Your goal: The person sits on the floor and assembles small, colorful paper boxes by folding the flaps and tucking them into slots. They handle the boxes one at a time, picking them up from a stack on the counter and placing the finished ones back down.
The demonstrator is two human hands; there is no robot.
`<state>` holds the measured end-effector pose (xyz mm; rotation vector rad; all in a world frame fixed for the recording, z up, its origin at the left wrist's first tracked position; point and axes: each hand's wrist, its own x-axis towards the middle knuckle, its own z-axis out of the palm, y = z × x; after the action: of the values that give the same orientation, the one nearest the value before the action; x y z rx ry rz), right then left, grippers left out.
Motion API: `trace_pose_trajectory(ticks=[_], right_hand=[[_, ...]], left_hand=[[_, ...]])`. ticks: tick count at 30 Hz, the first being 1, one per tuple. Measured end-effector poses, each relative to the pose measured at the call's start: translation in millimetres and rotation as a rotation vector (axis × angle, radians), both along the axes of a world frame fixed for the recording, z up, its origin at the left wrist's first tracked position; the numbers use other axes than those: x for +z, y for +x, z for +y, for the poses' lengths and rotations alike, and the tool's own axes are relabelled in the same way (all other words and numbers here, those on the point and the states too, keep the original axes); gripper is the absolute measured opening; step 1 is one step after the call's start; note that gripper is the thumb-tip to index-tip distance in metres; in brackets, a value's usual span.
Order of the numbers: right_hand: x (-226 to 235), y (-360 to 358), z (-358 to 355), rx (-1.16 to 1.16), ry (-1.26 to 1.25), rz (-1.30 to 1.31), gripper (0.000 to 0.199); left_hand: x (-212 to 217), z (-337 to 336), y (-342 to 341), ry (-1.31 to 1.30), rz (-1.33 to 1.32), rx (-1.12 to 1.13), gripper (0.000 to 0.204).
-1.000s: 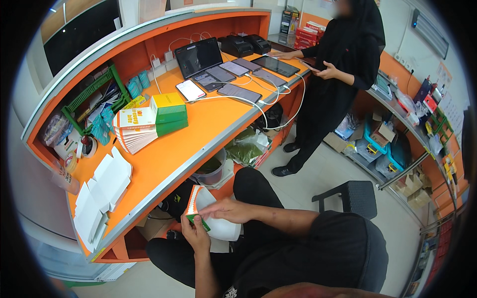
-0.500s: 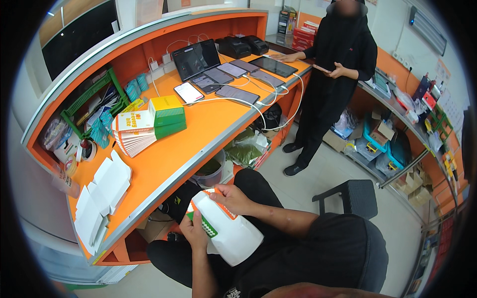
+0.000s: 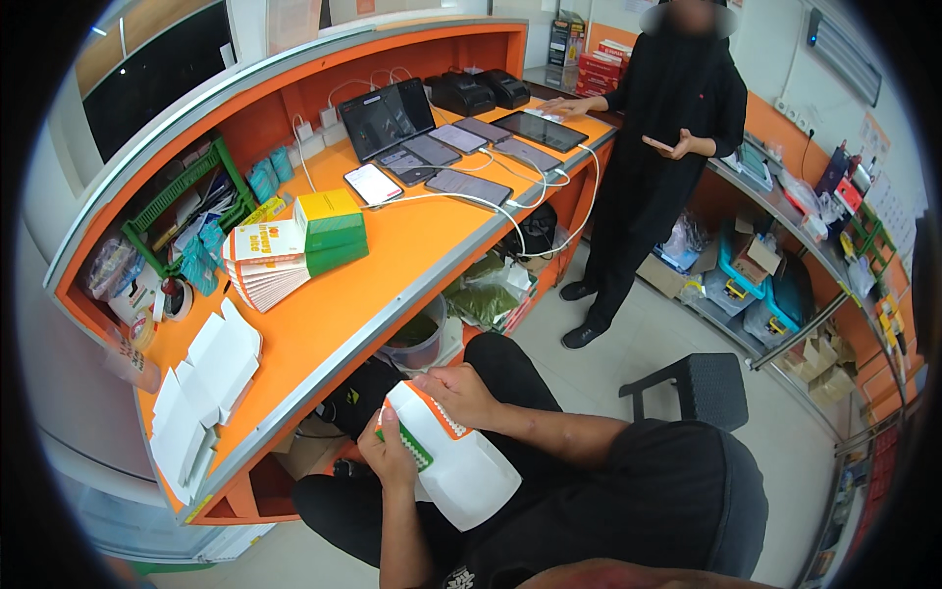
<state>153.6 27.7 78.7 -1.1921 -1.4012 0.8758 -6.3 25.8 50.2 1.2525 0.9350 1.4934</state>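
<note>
Above my lap I hold a white cardboard food box [image 3: 465, 473], partly folded, with orange and green printed strips along its upper sides. My left hand [image 3: 390, 454] grips its left edge by the green strip, thumb on top. On the opposite edge, by the orange strip, my right hand [image 3: 461, 396] is closed with its fingers around the card. A stack of printed cartons [image 3: 270, 257] in white, green and yellow lies fanned on the orange counter [image 3: 304, 329]. White unfolded box blanks [image 3: 208, 368] lie at the counter's near left end.
Several phones [image 3: 429, 150] with cables, a laptop [image 3: 388, 118] and a tablet [image 3: 540, 130] occupy the counter's far part. A person in black [image 3: 659, 147] stands beyond, one hand on the counter. A dark stool [image 3: 702, 391] stands at right, before loaded shelves [image 3: 775, 294].
Both my hands keep hold of the box, which has shifted very slightly. The standing person's hand with a phone has moved a little to the right.
</note>
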Motion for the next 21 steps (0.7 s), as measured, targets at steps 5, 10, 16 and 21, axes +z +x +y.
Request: trace_pose_trajectory(ticks=[5, 10, 16, 21], right_hand=[[-3.1, 5.6, 5.0, 0.009, 0.114, -0.069, 0.046], [0.0, -0.7, 2.8, -0.031, 0.042, 0.050, 0.046], [2.3, 4.4, 5.5, -0.041, 0.058, -0.060, 0.047], [-5.2, 1.1, 2.4, -0.062, 0.005, 0.049, 0.047]], left_hand=[[10.8, 0.0, -4.7, -0.029, 0.124, 0.049, 0.050], [21.3, -2.6, 4.0, 0.164, 0.353, 0.147, 0.053], [29.4, -3.0, 2.5, 0.146, 0.358, 0.149, 0.054], [21.5, -1.1, -1.2, 0.137, 0.364, 0.085, 0.053]])
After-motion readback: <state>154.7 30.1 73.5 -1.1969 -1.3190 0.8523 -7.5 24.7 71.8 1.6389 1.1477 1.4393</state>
